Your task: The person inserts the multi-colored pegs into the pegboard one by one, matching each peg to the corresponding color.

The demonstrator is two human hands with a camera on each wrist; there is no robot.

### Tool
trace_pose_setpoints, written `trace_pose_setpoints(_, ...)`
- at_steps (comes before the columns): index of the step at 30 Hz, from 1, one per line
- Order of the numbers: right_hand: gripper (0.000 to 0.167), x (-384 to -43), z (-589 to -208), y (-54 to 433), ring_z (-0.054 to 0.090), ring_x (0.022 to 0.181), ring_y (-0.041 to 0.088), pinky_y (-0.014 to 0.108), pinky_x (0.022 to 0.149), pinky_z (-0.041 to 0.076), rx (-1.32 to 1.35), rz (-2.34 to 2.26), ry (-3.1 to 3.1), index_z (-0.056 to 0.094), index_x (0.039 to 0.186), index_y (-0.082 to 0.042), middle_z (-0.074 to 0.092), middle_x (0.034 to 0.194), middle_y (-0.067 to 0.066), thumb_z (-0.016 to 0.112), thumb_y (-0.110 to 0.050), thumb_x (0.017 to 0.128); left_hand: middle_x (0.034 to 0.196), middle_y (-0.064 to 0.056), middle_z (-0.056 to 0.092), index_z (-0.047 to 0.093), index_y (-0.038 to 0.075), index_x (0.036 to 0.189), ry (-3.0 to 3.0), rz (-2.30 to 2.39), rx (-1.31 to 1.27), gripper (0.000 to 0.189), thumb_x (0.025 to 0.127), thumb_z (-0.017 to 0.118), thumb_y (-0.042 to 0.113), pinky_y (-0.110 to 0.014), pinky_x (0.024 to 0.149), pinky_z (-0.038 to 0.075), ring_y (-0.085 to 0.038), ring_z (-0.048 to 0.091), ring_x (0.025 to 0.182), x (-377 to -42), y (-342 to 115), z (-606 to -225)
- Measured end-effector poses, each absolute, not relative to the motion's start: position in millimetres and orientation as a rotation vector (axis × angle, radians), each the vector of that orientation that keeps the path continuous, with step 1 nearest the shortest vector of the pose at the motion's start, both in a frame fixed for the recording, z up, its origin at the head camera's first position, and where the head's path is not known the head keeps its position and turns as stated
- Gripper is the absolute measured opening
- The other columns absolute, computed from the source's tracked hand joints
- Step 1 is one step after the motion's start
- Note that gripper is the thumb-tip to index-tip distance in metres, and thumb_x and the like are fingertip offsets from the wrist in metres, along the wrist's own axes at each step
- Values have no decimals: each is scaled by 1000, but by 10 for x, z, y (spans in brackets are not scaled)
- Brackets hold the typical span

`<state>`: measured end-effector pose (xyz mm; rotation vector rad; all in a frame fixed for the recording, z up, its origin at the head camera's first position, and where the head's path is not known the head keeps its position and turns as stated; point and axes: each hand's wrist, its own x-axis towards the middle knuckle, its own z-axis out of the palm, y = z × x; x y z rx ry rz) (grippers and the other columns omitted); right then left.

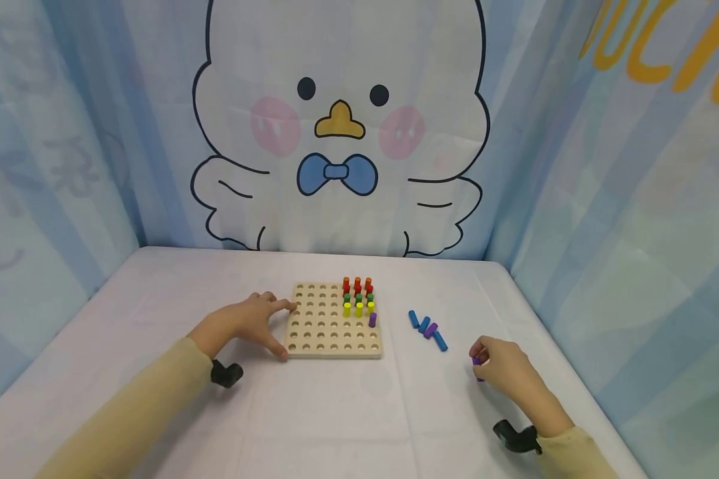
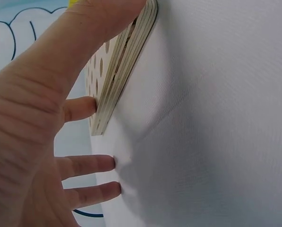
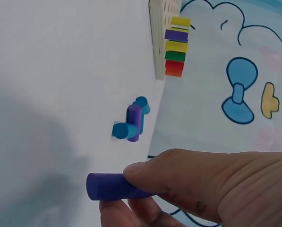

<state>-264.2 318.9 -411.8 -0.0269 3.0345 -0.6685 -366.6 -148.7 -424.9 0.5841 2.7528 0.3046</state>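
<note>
A wooden pegboard (image 1: 317, 332) with rows of round holes lies flat on the table. Orange, red, green and yellow pegs (image 1: 359, 310) stand in its right columns, and one purple peg (image 1: 373, 320) stands in the rightmost column in front of them. My left hand (image 1: 245, 324) touches the board's left side, thumb at the near corner, fingers spread; the left wrist view shows two fingers (image 2: 91, 165) off the board. To the right, above the table, my right hand (image 1: 506, 366) pinches another purple peg (image 3: 112, 186) between thumb and fingers.
Loose blue pegs (image 1: 440, 341) and one purple peg (image 1: 431, 330) lie in a small cluster between the board and my right hand. A white cloth covers the table (image 1: 335, 419). Printed curtains (image 1: 335, 219) hang behind it and at both sides.
</note>
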Motion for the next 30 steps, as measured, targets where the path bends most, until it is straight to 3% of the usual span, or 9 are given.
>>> trace_pose_setpoints(19,17,-3071,-4139,2329,63,77,17,30,67,54,-94,-1020,3107,64,93,-10,71,90,3,81,-13,89,145,-21,48,47,27,155,2815,307,605,109,63,89,70,-66,99,48,-41,48,128,-3725,-1516,-4348)
trace_pose_setpoints(30,18,-3431,-4170,1807,62,79,18,29,66,51,-167,-1016,3125,68,85,-15,73,90,1,83,-25,90,147,-22,46,46,28,155,2815,291,564,110,63,87,72,-68,100,48,-43,46,131,-3741,-1473,-4364)
